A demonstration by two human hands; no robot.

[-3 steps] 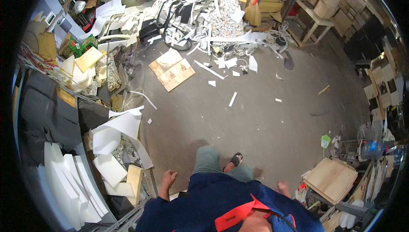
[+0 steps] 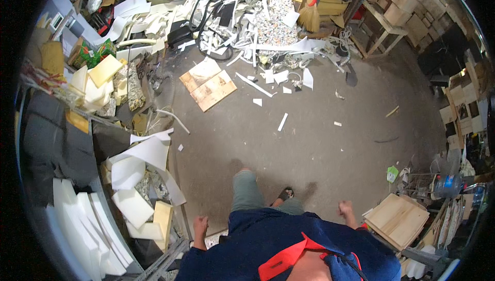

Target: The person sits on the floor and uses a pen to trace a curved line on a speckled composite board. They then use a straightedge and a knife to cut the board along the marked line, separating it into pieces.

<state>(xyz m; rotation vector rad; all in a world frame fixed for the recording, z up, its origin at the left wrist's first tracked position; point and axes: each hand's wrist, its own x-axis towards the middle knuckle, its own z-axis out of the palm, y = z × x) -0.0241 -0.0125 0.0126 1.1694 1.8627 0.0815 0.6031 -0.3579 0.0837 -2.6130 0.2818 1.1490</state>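
1. The person stands on a grey floor (image 2: pixel 319 141) and looks down at their own body.
2. The left hand (image 2: pixel 200 227) hangs by the side. Its fingers are curled in, and it holds nothing.
3. The right hand (image 2: pixel 345 210) hangs on the other side. It is closed in a loose fist, and I see nothing in it.
4. Just beside the left hand are white foam blocks (image 2: pixel 133 206) and a pale wood piece (image 2: pixel 163 218).
5. Near the right hand lies a stack of flat wooden boards (image 2: pixel 397 219).
6. Far ahead, 2 brown boards (image 2: pixel 209 84) lie on the floor, with white scraps (image 2: pixel 282 121) around them.
7. A broom (image 2: pixel 311 15) leans in the pile at the back.
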